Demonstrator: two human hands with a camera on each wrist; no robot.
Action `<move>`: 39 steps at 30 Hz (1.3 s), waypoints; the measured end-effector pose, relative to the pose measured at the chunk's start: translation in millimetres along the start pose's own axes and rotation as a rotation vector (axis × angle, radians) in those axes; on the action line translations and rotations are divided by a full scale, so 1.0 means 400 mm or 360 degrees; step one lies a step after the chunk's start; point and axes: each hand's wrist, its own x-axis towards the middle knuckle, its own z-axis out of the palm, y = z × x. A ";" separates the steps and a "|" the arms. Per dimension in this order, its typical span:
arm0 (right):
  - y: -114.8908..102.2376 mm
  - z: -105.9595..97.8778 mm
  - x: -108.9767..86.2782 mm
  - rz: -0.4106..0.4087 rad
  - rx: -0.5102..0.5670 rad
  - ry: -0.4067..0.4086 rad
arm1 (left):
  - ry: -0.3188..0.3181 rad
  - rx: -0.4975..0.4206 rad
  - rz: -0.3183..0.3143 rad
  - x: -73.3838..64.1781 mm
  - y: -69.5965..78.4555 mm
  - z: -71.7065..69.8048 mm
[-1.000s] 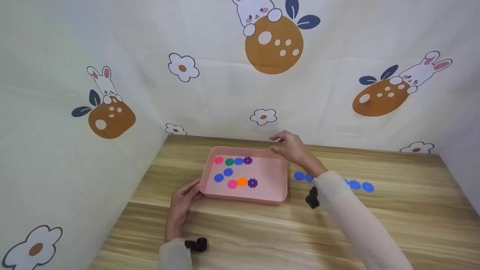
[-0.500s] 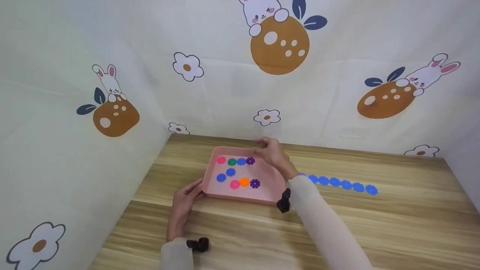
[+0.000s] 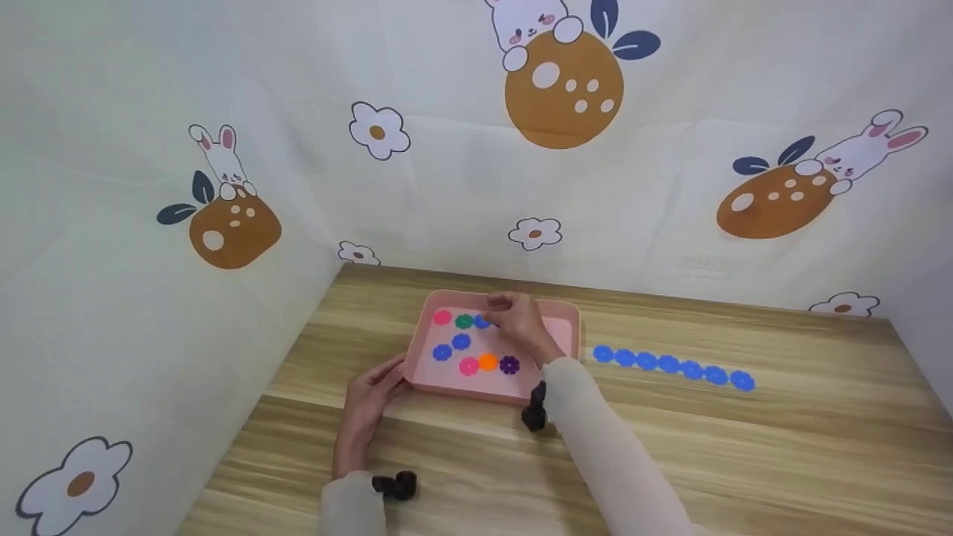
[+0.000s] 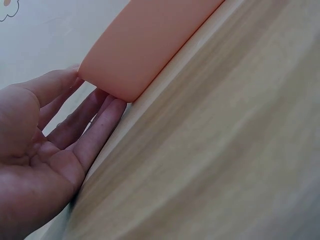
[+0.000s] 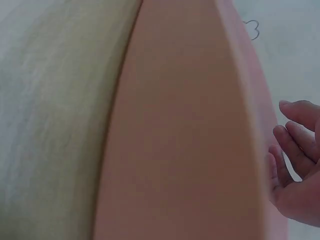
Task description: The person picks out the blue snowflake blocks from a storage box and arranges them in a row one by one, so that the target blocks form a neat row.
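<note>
In the head view a shallow pink tray [image 3: 573, 327] holds several flower-shaped plastic discs: pink [image 3: 443, 317], green [image 3: 464, 321], blue [image 3: 461, 342], orange [image 3: 488, 362] and purple [image 3: 509, 365] among them. My left hand [image 3: 368, 398] holds the tray's near left corner. In the left wrist view its thumb meets the rim and the other fingers [image 4: 107, 122] reach the base of the wall. My right hand [image 3: 517, 320] hovers over the tray's back part, fingers loosely bent, fingertips close to a blue disc [image 3: 482, 321] and covering part of the back row. Nothing shows between those fingers in the right wrist view.
Right of the tray, a slanting row of several blue discs [image 3: 668, 364] lies on the wooden table [image 3: 461, 461]. A pale cloth wall [image 3: 439, 193] with rabbit and flower prints rises behind and to the left. A small black device sits at each wrist.
My right hand has moved left from above the tray's right back edge to over the discs inside, uncovering the whole blue row on the table. The left hand stays at the corner.
</note>
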 end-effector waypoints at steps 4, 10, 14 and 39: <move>0.020 0.003 0.007 0.0014 -0.0021 -0.0037 | -0.0006 -0.0004 -0.0003 -0.001 -0.001 0.000; 0.031 0.002 0.009 0.0011 -0.0022 -0.0041 | -0.0007 0.0006 0.0001 -0.002 0.003 0.000; 0.030 0.007 0.010 0.0005 -0.0044 -0.0037 | -0.0028 -0.0020 0.0031 0.000 0.002 0.000; 0.017 0.042 0.014 -0.0106 -0.0332 -0.0036 | -0.0017 0.0001 0.0022 0.005 -0.002 -0.005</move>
